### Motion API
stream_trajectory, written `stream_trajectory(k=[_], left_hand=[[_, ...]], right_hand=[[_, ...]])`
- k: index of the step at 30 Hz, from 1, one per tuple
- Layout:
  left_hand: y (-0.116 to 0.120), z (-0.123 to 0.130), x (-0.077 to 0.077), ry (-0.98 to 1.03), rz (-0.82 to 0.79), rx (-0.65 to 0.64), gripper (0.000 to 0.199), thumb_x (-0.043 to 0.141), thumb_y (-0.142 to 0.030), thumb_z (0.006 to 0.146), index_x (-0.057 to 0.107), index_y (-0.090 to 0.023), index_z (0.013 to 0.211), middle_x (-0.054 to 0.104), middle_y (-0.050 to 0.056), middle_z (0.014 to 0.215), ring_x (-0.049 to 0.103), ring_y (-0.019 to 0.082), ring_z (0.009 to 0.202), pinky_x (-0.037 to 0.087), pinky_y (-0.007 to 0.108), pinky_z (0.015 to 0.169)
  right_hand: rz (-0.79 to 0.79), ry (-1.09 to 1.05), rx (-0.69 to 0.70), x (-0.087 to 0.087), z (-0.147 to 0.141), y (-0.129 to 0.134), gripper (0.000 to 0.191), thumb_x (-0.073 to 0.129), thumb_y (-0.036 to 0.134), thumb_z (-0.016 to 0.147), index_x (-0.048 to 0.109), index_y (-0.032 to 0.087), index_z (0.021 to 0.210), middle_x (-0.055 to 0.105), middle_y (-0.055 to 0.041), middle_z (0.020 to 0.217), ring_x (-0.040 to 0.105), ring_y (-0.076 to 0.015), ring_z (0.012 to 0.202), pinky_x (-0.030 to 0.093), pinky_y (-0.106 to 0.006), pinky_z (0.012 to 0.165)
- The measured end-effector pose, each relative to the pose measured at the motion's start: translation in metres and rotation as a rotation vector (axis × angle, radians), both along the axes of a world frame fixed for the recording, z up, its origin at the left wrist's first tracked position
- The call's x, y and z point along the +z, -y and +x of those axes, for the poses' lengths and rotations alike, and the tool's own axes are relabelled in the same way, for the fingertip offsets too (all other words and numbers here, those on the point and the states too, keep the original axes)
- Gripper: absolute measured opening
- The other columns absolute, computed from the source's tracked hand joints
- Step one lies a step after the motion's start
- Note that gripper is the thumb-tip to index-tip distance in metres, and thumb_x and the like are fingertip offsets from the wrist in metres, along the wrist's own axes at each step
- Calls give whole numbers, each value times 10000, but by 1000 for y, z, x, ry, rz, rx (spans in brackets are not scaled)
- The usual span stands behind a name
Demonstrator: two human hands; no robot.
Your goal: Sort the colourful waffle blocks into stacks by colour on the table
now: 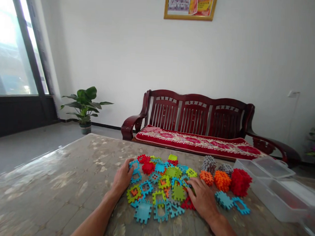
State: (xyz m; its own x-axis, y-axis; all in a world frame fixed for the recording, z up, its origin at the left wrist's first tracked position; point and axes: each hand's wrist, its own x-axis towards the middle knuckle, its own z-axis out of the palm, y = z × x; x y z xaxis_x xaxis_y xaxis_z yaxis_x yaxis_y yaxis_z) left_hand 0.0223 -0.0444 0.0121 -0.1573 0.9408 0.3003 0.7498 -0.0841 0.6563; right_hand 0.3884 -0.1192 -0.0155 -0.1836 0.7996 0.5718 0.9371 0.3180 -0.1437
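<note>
A loose pile of plastic interlocking tiles [174, 172] in blue, green, red and orange lies on the table in front of me. At its left edge, my left hand [122, 176] rests with thumb and fingers apart, against a blue frame tile [136, 177]. My right hand [203, 196] lies over the pile's right edge, fingers stretched out and slightly bent, near a blue tile and a red tile [188, 203]. Neither hand visibly grips a tile; the undersides of the right fingers are hidden. Nearest my forearms is a solid blue square tile [143, 211].
Right of the pile stand sorted stacks: orange tiles [222, 181], red tiles [240, 182] and grey tiles [208, 164]. Two blue pieces [224, 200] lie before them. An open clear plastic box [271, 198] stands at the right. Behind the patterned table [64, 183] is a wooden bench [194, 116].
</note>
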Motion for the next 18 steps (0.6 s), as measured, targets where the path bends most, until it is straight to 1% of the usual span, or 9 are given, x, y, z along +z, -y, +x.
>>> stream_trajectory(k=[5, 9, 12, 18], left_hand=[[-2, -1, -2, -6, 28, -14, 347, 490, -231, 875, 615, -237, 1198, 723, 45, 1051, 677, 172, 867, 493, 275, 805], [-2, 0, -1, -38, -23, -10, 369, 488, -227, 877, 613, -233, 1223, 687, 67, 1176, 667, 171, 877, 494, 286, 806], [-2, 0, -1, -53, -59, -26, 398, 485, -219, 876, 600, -237, 1256, 672, 71, 1206, 661, 166, 871, 492, 289, 818], [-3, 0, -5, -77, -62, -44, 422, 484, -224, 874, 587, -241, 1282, 637, 75, 1265, 660, 182, 954, 492, 302, 869]], right_hand=[[23, -21, -7, 1, -3, 2, 207, 524, 231, 896, 669, 263, 1042, 690, -36, 1110, 620, -217, 1052, 471, -359, 939], [16, -25, -9, 3, -5, 4, 212, 521, 237, 900, 671, 266, 1047, 690, -40, 1111, 621, -225, 1056, 476, -371, 940], [18, -30, -13, 4, -5, 4, 210, 514, 242, 904, 675, 266, 1037, 692, -44, 1110, 623, -228, 1053, 477, -376, 940], [19, -34, -12, 4, -6, 6, 202, 523, 272, 919, 679, 268, 1047, 693, -42, 1113, 629, -222, 1051, 474, -371, 945]])
